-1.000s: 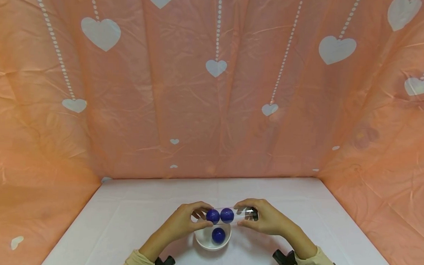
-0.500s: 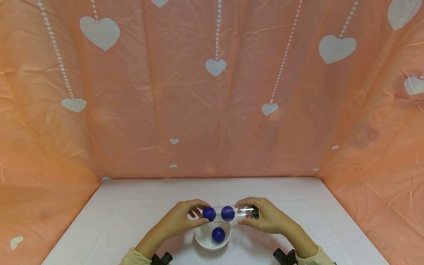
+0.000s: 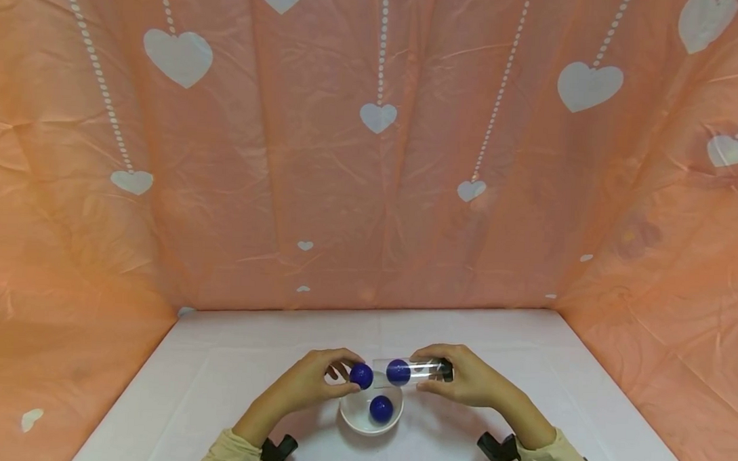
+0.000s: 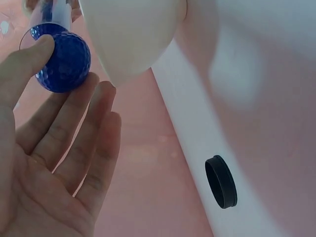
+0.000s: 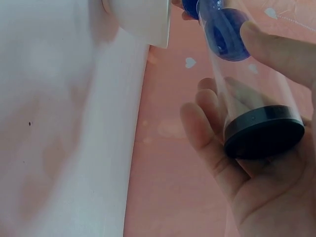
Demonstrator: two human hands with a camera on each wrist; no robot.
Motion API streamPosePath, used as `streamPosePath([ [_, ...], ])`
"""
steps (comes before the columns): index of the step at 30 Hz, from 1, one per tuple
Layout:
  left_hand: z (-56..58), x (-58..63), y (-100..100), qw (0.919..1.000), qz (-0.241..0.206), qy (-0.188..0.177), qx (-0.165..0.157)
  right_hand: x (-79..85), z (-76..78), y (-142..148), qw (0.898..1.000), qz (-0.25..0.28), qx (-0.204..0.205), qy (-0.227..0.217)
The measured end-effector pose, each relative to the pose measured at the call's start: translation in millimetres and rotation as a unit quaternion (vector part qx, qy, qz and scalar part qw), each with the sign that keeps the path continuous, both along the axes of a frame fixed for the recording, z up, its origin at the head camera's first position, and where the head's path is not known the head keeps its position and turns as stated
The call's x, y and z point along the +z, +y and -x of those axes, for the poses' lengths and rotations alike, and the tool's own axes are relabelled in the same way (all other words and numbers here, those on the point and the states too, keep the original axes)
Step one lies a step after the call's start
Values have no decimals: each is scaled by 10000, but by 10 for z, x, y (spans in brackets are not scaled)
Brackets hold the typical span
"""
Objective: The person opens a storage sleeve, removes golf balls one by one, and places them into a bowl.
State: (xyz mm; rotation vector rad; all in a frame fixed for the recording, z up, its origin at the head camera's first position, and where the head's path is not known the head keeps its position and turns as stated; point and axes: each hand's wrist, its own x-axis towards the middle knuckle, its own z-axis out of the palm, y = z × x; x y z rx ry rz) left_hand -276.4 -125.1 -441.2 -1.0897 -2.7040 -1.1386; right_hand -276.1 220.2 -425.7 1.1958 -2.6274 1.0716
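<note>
My left hand [image 3: 316, 379] pinches a dimpled blue golf ball [image 4: 64, 63] between thumb and fingers. That ball sits just outside the left mouth of a clear plastic tube [image 3: 422, 370]. The tube lies nearly level in my right hand [image 3: 469, 380], gripped near its end with the black cap [image 5: 266, 132]. A second blue golf ball [image 3: 398, 372] is inside the tube, towards the mouth. Below both hands stands a white bowl [image 3: 362, 427] with a third blue golf ball [image 3: 381, 409] in it.
A loose black cap [image 4: 221, 182] rests on the white tabletop [image 4: 256, 148] in the left wrist view. Orange sheeting [image 3: 321, 208] with white hearts surrounds the table at the back and sides. Black wrist mounts [image 3: 498, 449] sit at both cuffs.
My left hand has moved left, drawing its golf ball out of the tube's mouth. The gap to the second golf ball has widened. My right hand and the tube have barely shifted.
</note>
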Motion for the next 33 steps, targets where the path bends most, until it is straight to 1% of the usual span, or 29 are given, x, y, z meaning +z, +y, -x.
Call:
streamPosePath([
  [5,16,-13,-21,9998,122,14,-133,-1,-1,0,10000,20,26,-69],
  [14,33,-36,-47,9993,299,95,-192,-4,3,8,9999,65,9,-79],
  [18,31,-36,-49,9991,375,114,-169,-4,17,2,9999,46,-35,-107],
  [25,20,-37,-43,9982,599,-17,-97,3,22,2,9998,-1,-60,-168],
  [33,23,-46,-40,9966,772,197,-192,-4,15,8,9999,50,-24,-96],
])
